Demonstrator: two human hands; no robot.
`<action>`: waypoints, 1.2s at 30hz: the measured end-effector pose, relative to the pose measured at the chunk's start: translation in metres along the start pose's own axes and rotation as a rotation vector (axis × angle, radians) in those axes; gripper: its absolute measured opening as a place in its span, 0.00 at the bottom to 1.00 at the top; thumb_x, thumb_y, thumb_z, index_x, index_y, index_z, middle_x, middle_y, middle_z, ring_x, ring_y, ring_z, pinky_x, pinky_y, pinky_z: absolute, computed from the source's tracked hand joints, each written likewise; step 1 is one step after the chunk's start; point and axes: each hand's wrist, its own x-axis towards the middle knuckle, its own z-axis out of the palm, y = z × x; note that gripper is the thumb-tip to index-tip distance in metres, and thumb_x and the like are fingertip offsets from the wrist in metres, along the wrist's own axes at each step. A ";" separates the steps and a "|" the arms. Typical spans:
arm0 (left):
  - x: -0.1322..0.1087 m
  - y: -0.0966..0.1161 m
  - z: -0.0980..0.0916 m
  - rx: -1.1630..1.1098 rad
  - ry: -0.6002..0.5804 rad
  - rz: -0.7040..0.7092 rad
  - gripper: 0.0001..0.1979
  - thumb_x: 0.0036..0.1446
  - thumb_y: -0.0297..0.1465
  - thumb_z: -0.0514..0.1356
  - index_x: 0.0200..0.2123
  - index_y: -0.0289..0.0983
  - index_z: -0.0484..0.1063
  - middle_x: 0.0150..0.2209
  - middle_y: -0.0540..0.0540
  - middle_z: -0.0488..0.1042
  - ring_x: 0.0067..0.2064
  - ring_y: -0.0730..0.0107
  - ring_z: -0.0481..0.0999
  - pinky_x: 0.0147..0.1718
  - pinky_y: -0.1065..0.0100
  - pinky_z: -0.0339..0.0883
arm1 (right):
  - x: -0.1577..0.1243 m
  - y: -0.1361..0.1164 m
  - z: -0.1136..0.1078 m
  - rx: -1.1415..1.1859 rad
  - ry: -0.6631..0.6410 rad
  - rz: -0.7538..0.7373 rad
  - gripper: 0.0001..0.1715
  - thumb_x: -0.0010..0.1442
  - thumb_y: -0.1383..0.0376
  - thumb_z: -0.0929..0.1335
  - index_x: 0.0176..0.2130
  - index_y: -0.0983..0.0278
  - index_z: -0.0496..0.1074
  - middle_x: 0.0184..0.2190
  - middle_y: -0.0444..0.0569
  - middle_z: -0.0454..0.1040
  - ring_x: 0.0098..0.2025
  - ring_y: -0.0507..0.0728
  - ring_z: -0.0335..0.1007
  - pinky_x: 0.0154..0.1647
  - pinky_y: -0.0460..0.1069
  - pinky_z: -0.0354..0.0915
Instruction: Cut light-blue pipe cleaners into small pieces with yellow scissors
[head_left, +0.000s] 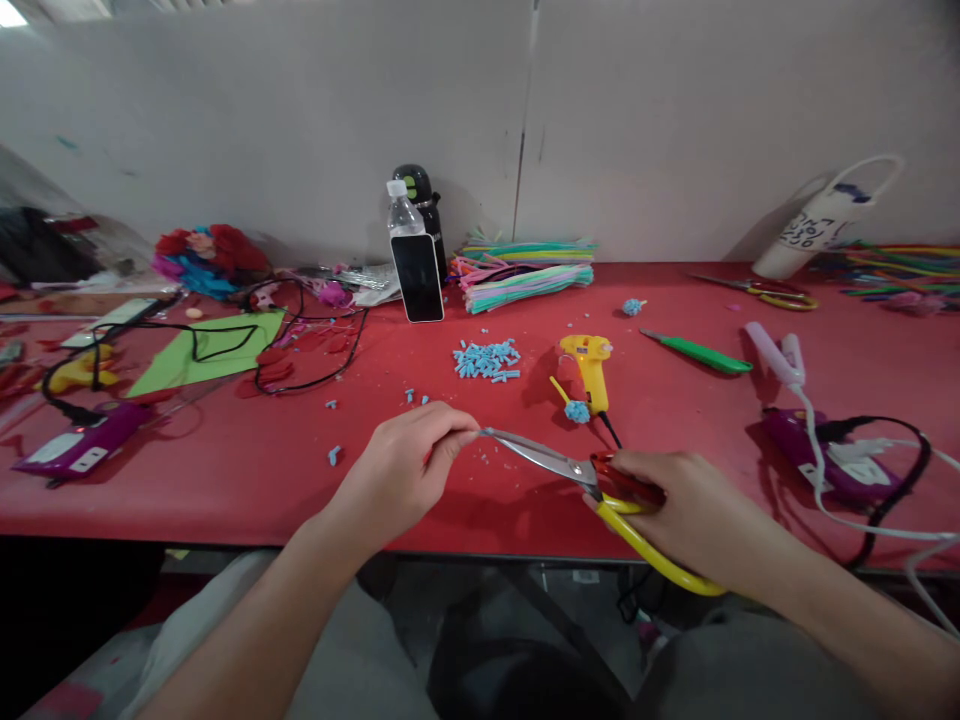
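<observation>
My right hand (690,500) is closed around the red and yellow handles of a pair of scissors (544,458), whose blades point left. At the blade tips, my left hand (412,455) pinches a tiny light-blue piece (484,432), mostly hidden by the fingers; it looks like pipe cleaner. Just beyond lies a pile of short blue pipe cleaner pieces (486,361). A few loose blue bits (334,456) are scattered left of my left hand. Behind the scissors are a yellow glue gun (589,370) and a blue fuzzy ball (577,411) on a yellow stem.
Bundles of pipe cleaners (529,285), a phone (418,280) and bottles stand along the wall. To the right lie a green-handled tool (705,354), other scissors (780,296) and a purple power strip (825,460) with cables. Green paper (210,350) and another power strip (82,445) lie left.
</observation>
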 end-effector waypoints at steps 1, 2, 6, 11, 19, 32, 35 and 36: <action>0.000 0.000 0.000 0.000 -0.002 -0.004 0.05 0.65 0.27 0.56 0.40 0.39 0.72 0.36 0.52 0.76 0.37 0.77 0.74 0.39 0.75 0.64 | 0.000 0.001 0.000 0.002 0.002 0.000 0.08 0.55 0.60 0.68 0.27 0.58 0.64 0.19 0.41 0.65 0.21 0.52 0.53 0.23 0.46 0.46; -0.001 -0.001 0.000 -0.001 -0.004 -0.008 0.05 0.65 0.27 0.56 0.40 0.39 0.72 0.36 0.52 0.76 0.37 0.76 0.75 0.39 0.75 0.64 | 0.000 0.001 0.001 0.004 0.004 -0.001 0.09 0.55 0.59 0.68 0.27 0.58 0.64 0.19 0.41 0.65 0.21 0.52 0.53 0.23 0.46 0.47; -0.001 0.000 0.001 -0.006 -0.005 -0.016 0.05 0.65 0.28 0.56 0.39 0.39 0.72 0.36 0.51 0.76 0.37 0.75 0.75 0.39 0.74 0.64 | 0.000 0.002 0.002 0.013 -0.002 -0.007 0.10 0.55 0.58 0.68 0.27 0.58 0.64 0.19 0.40 0.64 0.21 0.52 0.53 0.23 0.46 0.46; 0.001 0.000 0.001 -0.022 -0.019 -0.020 0.06 0.66 0.28 0.55 0.39 0.38 0.72 0.35 0.50 0.76 0.36 0.75 0.74 0.38 0.73 0.65 | -0.002 0.000 0.001 0.020 0.008 -0.018 0.09 0.54 0.60 0.68 0.27 0.58 0.64 0.19 0.40 0.64 0.21 0.52 0.52 0.22 0.46 0.46; 0.001 -0.003 -0.001 -0.011 -0.033 -0.020 0.06 0.65 0.27 0.55 0.39 0.38 0.73 0.35 0.49 0.76 0.36 0.73 0.74 0.37 0.71 0.65 | -0.002 0.000 0.000 0.024 0.019 -0.036 0.10 0.53 0.61 0.69 0.26 0.58 0.62 0.18 0.40 0.64 0.20 0.52 0.53 0.22 0.46 0.46; 0.000 -0.002 0.001 -0.016 -0.042 -0.027 0.07 0.66 0.29 0.55 0.40 0.38 0.73 0.36 0.49 0.76 0.37 0.74 0.74 0.39 0.72 0.65 | -0.001 0.002 0.002 0.024 -0.015 -0.003 0.08 0.53 0.62 0.68 0.27 0.58 0.64 0.19 0.40 0.65 0.21 0.52 0.54 0.22 0.46 0.47; 0.000 -0.001 0.001 -0.016 -0.036 -0.033 0.06 0.66 0.28 0.55 0.39 0.38 0.73 0.36 0.50 0.76 0.36 0.74 0.74 0.38 0.72 0.65 | -0.001 0.003 0.003 0.025 -0.013 0.002 0.09 0.54 0.60 0.68 0.27 0.58 0.65 0.18 0.39 0.64 0.20 0.52 0.54 0.22 0.46 0.46; 0.000 -0.001 0.001 -0.015 -0.032 -0.032 0.06 0.65 0.28 0.56 0.39 0.38 0.73 0.36 0.50 0.76 0.36 0.74 0.74 0.37 0.72 0.65 | 0.000 0.003 0.004 0.023 -0.012 0.004 0.10 0.54 0.59 0.68 0.27 0.59 0.64 0.18 0.40 0.64 0.20 0.52 0.54 0.22 0.46 0.46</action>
